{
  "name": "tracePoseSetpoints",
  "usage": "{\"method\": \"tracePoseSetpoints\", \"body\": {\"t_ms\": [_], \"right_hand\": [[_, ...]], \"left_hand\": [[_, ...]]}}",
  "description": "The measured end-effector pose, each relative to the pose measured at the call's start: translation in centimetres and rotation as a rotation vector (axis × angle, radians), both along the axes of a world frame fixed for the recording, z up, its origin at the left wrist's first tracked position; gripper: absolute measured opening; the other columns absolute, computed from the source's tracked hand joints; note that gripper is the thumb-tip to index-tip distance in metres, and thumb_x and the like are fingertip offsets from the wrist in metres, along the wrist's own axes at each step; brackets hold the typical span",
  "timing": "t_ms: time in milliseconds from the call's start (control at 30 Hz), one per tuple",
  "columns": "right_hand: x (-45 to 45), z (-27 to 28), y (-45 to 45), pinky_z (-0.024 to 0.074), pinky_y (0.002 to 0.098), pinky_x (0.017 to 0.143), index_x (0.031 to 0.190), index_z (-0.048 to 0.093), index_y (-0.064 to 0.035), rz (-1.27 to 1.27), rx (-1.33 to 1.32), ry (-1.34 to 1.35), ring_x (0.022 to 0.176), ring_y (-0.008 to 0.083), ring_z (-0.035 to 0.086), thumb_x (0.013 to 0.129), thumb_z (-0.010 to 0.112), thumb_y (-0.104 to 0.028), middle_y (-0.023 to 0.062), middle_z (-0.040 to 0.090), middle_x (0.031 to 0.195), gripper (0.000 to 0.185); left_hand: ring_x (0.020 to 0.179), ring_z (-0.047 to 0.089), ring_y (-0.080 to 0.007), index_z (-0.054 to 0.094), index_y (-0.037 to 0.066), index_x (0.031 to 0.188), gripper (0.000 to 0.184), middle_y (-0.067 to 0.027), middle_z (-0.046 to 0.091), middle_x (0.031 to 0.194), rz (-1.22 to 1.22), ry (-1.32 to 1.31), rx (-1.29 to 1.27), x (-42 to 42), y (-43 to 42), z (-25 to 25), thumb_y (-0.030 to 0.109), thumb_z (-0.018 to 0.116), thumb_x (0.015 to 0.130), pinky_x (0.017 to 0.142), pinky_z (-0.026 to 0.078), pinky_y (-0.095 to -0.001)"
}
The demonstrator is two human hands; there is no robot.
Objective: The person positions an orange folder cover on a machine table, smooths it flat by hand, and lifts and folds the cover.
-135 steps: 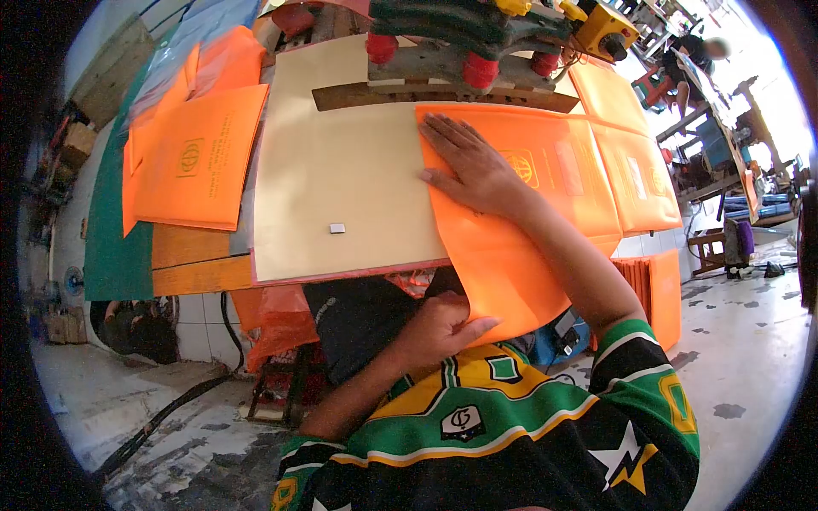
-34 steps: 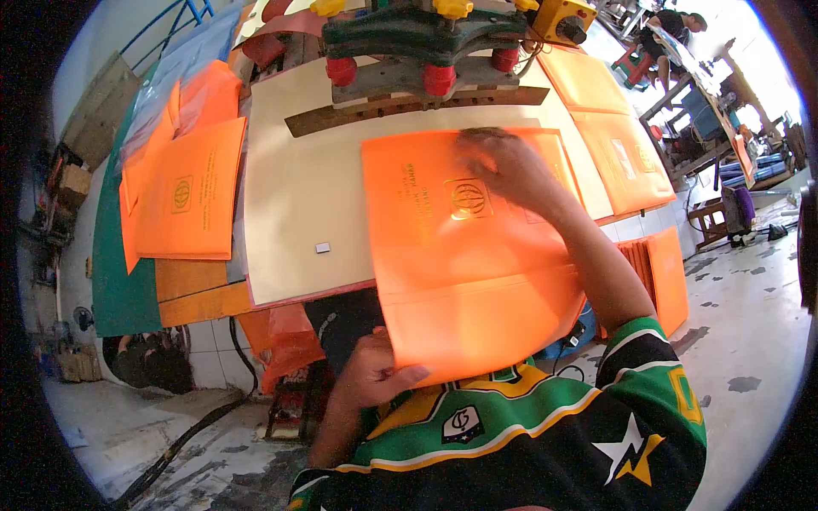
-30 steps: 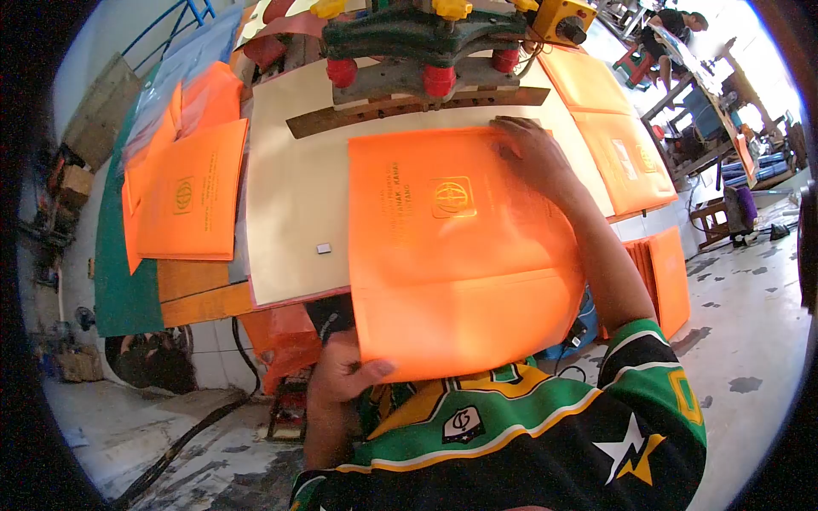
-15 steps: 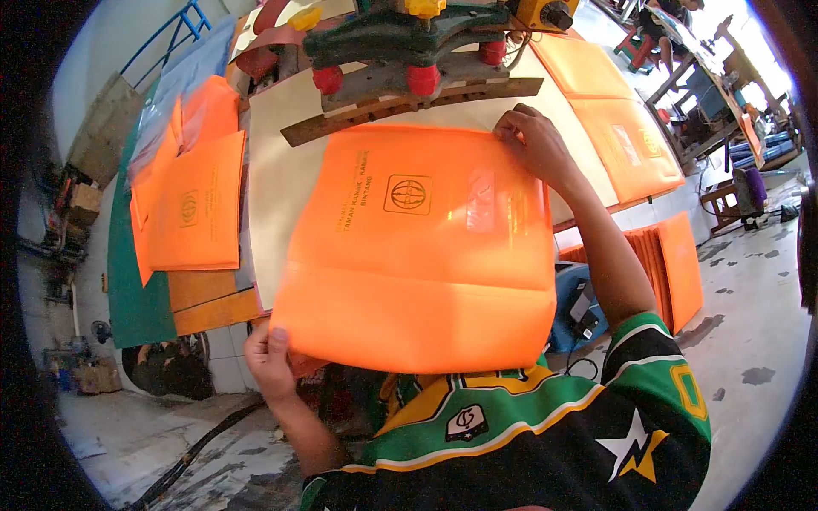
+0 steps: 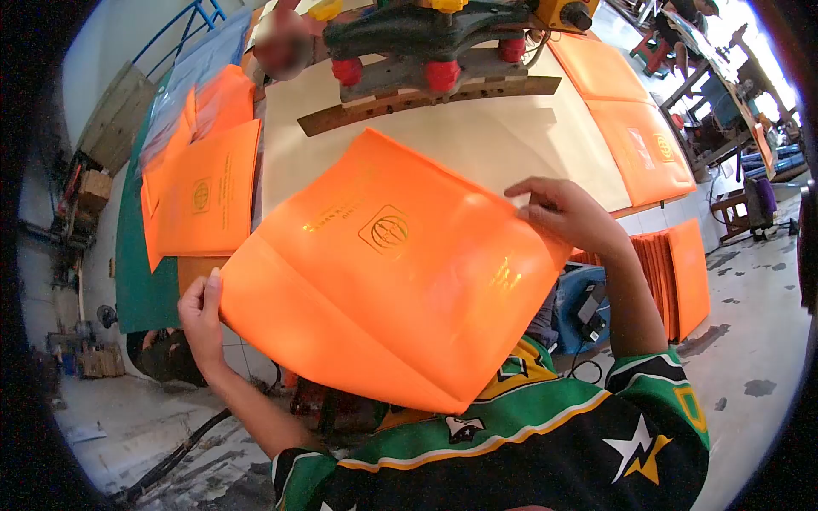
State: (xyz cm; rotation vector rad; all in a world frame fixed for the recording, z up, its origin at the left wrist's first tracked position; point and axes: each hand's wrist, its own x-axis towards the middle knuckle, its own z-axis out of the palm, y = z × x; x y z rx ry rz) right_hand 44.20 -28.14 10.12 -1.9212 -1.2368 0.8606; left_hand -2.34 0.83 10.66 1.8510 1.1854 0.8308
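Note:
An orange plastic cover [image 5: 409,281] with a gold round emblem and lettering is held at a slant in front of me, over the near part of the pale work board. My left hand [image 5: 203,319] pinches its left corner, thumb on top. My right hand [image 5: 571,217] is at its upper right edge, index finger stretched out and the other fingers bent at the edge. The cover's near part is bent along a crease and hangs over my lap. Beyond it is the press head [image 5: 426,51], with a curved metal bar [image 5: 430,102] above the pale board [image 5: 315,175].
Stacked orange covers [image 5: 209,192] lie at the left, beside clear plastic sheets [image 5: 183,94]. More covers [image 5: 635,140] lie on the right of the table. A folded pile [image 5: 673,281] stands lower right, near a blue object [image 5: 579,311]. A person [image 5: 686,17] is at the far right.
The orange cover has turned and been drawn toward me, off the area beneath the press bar. My left hand moved left and up; my right hand moved down and toward me.

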Motion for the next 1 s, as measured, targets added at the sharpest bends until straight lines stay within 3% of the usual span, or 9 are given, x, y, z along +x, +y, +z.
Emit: {"method": "tracePoseSetpoints", "body": {"t_ms": [67,133,367,500,633,700,767,833,1000], "right_hand": [[0.3,-0.1,-0.8,0.048,0.031,0.065,0.121,0.067,0.0001,0.036,-0.059,0.129,0.071,0.0121,0.057,0.097,0.068,-0.018,0.0041,0.063,0.076,0.03],[-0.2,0.2,-1.1,0.0447,0.0271,0.061,0.117,0.068,0.0005,0.054,-0.122,0.349,0.069,0.0081,0.054,0.097,0.07,-0.021,0.0002,0.059,0.073,0.029],[-2.7,-0.7,-1.5,0.0523,0.0337,0.069,0.102,0.068,0.0014,0.161,-0.122,0.265,0.074,0.0162,0.066,0.096,0.068,-0.016,0.008,0.069,0.081,0.019],[-3.0,-1.3,-1.2,0.056,0.0364,0.067,0.096,0.068,0.0022,0.359,-0.037,-0.093,0.071,0.0216,0.071,0.097,0.065,-0.019,0.0145,0.072,0.081,0.021],[-3.4,1.2,0.7,0.0565,0.0391,0.066,0.095,0.069,0.0015,0.159,-0.201,0.2,0.068,0.0266,0.072,0.096,0.066,-0.023,0.0156,0.071,0.075,0.025],[-3.7,1.8,2.5,0.0527,0.0333,0.059,0.091,0.067,0.003,0.016,-0.01,0.066,0.06,0.0194,0.068,0.098,0.066,-0.02,0.0108,0.067,0.065,0.024],[-3.2,-0.1,5.1,0.0538,0.0364,0.064,0.094,0.067,0.0021,0.015,0.051,-0.08,0.067,0.0236,0.07,0.097,0.067,-0.025,0.0147,0.07,0.074,0.028],[-3.5,-2.0,7.9,0.0565,0.0445,0.075,0.093,0.068,-0.0013,-0.131,0.181,-0.371,0.089,0.0364,0.071,0.094,0.068,-0.032,0.0196,0.072,0.091,0.031],[-4.2,-5.1,12.1,0.0549,0.0495,0.078,0.087,0.063,-0.0031,-0.13,0.293,-0.503,0.096,0.0404,0.067,0.091,0.067,-0.029,0.0191,0.067,0.095,0.027]], "left_hand": [[0.066,0.035,-0.0063,0.052,0.0,0.074,0.041,0.0065,0.041,0.068,-0.067,0.258,0.118,0.2,1.2,0.6,0.026,0.064,0.104,0.057,0.03,-0.0277],[0.066,0.035,-0.0069,0.052,-0.002,0.075,0.042,0.0053,0.041,0.068,-0.071,0.268,0.139,1.5,1.4,1.3,0.026,0.064,0.104,0.056,0.03,-0.0288],[0.065,0.035,-0.0121,0.052,-0.006,0.079,0.046,-0.0058,0.039,0.065,-0.05,0.496,0.294,2.8,3.9,1.8,0.031,0.065,0.103,0.057,0.032,-0.0327],[0.064,0.035,-0.0138,0.052,-0.005,0.081,0.046,-0.008,0.037,0.067,-0.047,0.48,0.302,3.5,4.2,1.0,0.032,0.065,0.103,0.057,0.033,-0.0341],[0.064,0.033,-0.0135,0.05,-0.005,0.081,0.045,-0.0079,0.037,0.067,-0.058,0.44,0.372,3.9,4.1,0.9,0.032,0.064,0.103,0.056,0.031,-0.0342],[0.064,0.033,-0.0131,0.049,-0.004,0.081,0.045,-0.0079,0.036,0.066,-0.06,0.448,0.393,4.1,4.0,1.1,0.032,0.064,0.103,0.056,0.031,-0.0338],[0.064,0.033,-0.0125,0.048,-0.003,0.08,0.044,-0.007,0.035,0.067,-0.062,0.411,0.409,4.2,4.0,1.1,0.03,0.064,0.104,0.056,0.03,-0.0329],[0.064,0.033,-0.0124,0.048,-0.003,0.08,0.043,-0.0067,0.034,0.067,-0.056,0.403,0.405,4.2,4.0,1.1,0.03,0.064,0.104,0.056,0.03,-0.0327],[0.065,0.033,-0.0118,0.048,-0.003,0.08,0.042,-0.0056,0.035,0.068,-0.035,0.405,0.391,3.8,3.9,0.8,0.028,0.064,0.104,0.056,0.03,-0.0323]]}}
